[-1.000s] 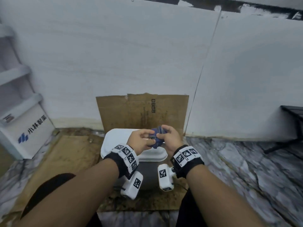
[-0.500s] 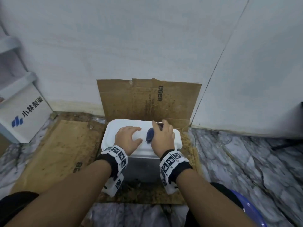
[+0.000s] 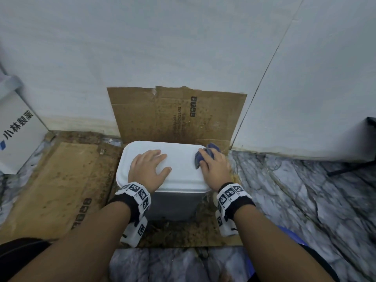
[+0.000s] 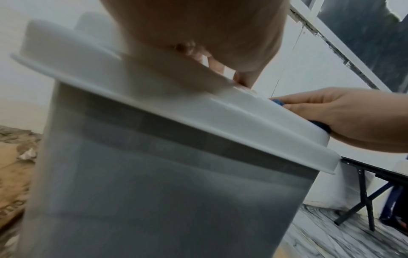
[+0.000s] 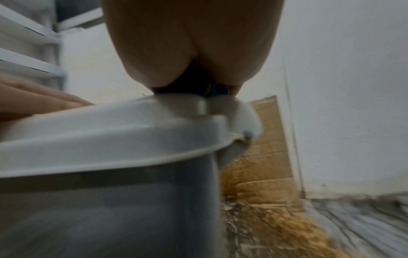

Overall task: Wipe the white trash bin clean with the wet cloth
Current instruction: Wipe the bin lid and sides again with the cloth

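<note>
The white trash bin (image 3: pixel 181 174) stands on cardboard with its lid closed; its grey body (image 4: pixel 165 200) fills both wrist views. My left hand (image 3: pixel 156 161) lies flat on the left half of the lid, fingers spread, holding nothing. My right hand (image 3: pixel 213 165) presses the dark blue wet cloth (image 3: pixel 200 158) onto the lid's far right corner, fingers stretched over it. The cloth bunches out past the fingertips and on the hand's left side. In the left wrist view the cloth (image 4: pixel 278 102) peeks from under the right hand (image 4: pixel 335 115). In the right wrist view it (image 5: pixel 194 82) is a dark wad under the palm.
A stained cardboard sheet (image 3: pixel 173 115) leans on the white wall behind the bin, and another (image 3: pixel 61 180) lies on the floor to the left. A white printed box (image 3: pixel 18 135) stands far left. A black folding table (image 4: pixel 364 195) is on the right, and a blue basin (image 3: pixel 289 235) sits by my right forearm.
Both hands came down from holding the cloth above the bin. The left hand settled flat on the lid; the right hand slid the cloth from the lid's middle to its far right corner.
</note>
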A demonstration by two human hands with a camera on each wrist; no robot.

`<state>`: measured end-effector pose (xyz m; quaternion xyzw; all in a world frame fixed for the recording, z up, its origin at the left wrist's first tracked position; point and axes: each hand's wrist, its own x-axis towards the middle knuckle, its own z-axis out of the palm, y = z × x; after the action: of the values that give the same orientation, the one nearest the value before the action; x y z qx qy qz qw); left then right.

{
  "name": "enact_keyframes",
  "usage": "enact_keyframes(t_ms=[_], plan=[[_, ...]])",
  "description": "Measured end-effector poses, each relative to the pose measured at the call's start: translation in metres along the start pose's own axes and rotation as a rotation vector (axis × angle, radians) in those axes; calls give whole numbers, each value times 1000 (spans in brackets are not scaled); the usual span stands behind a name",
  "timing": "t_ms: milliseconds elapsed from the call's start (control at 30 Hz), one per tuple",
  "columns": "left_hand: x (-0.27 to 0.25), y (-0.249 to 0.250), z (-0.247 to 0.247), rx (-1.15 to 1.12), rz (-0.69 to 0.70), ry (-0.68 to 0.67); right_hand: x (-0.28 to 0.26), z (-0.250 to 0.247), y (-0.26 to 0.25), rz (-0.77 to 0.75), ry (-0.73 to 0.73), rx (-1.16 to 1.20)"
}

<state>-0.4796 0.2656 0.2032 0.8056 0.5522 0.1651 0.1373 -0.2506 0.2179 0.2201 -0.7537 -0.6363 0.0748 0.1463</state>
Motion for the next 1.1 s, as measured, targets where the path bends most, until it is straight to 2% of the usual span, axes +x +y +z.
enact_keyframes(t_ms=[133,233,300,433,500,567,633,667,733,800,833,867,933,1100], plan=[[-1,2,-1,20,-2,-3,4,3,24,182,48,319],[-2,3,-2,41,-6,-9,-6,-6,23,289,120,625],[-1,3,-2,48,-7,-10,-13,-5,23,421,143,841],[0,1,-1,43,-5,2,-22,13,45,717,45,1205],[0,1,0,45,-7,4,-28,9,53,747,-61,1193],[0,2,-1,52,-8,-2,-30,1,59,772,-85,1139],[0,3,-2,56,-10,-7,-28,-8,58,802,25,1142],[0,3,-2,60,-10,-9,-26,-12,53,769,111,1114],[0,3,-2,63,-9,-9,-24,-16,36,551,199,975],[0,4,-3,58,-12,-9,-24,-12,22,291,140,730],[-1,4,-3,56,-13,-10,-25,-8,20,232,96,592],[-1,5,-3,52,-14,-9,-26,-6,19,219,79,502],[-2,5,-3,42,-10,-2,-29,1,23,237,137,501],[-2,4,-2,46,-6,14,-49,6,18,438,285,846]])
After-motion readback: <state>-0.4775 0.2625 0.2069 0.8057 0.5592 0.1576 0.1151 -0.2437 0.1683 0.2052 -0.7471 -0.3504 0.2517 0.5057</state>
